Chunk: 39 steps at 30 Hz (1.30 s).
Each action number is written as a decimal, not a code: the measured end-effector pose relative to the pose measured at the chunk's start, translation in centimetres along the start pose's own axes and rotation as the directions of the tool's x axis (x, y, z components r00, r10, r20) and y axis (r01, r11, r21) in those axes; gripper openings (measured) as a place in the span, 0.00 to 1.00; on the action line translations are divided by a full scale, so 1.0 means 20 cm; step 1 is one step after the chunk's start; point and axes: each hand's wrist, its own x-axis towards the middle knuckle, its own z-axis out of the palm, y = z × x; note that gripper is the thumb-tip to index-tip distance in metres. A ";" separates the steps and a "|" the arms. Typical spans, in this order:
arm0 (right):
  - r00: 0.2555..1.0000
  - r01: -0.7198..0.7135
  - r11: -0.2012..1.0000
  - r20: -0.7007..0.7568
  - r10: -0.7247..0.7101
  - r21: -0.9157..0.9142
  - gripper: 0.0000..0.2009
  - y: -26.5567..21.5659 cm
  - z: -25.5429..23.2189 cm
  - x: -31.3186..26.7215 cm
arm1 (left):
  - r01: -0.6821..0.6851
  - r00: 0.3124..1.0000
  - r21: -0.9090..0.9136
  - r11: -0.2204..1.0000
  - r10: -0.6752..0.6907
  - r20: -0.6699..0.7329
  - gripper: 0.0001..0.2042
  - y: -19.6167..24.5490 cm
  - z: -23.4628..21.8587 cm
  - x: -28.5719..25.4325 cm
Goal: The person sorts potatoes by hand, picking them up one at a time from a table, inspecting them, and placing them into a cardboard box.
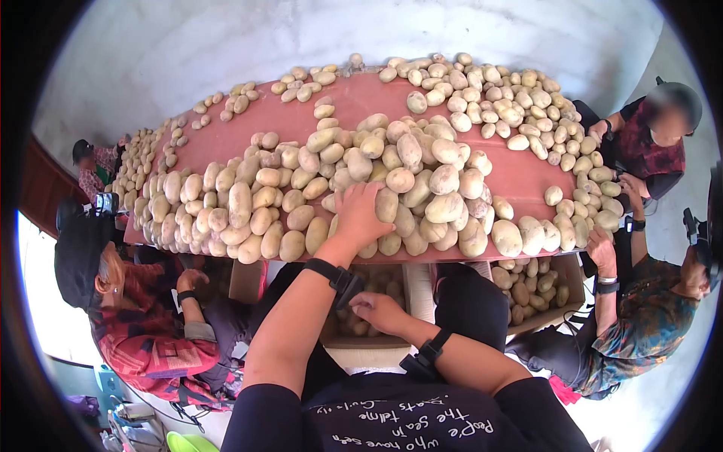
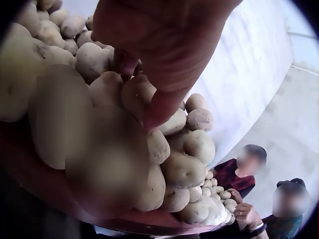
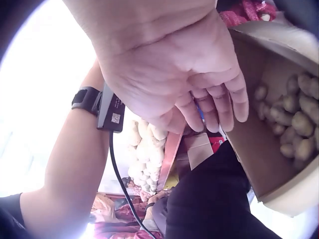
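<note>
Potatoes [image 1: 444,179] matt, slightly rough; box [image 3: 259,172] matt cardboard; shirt [image 1: 520,422] cloth.

This is a plain workroom for handling produce (whether on a farm or at a packing house, the view cannot settle). A long red table [image 1: 363,98] carries potatoes [image 1: 409,151] by the heap, people [image 1: 151,346] gather round its sides, and cardboard boxes [image 3: 294,195] with more potatoes stand below its edge. The wall [image 1: 226,45] behind is pale and blotchy.
</note>
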 end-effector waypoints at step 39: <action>0.987 -0.159 0.745 0.113 0.113 0.647 0.27 -0.11 -0.10 0.04 | 0.359 0.920 -0.693 0.626 -0.113 0.375 0.30 -0.25 -0.12 -0.74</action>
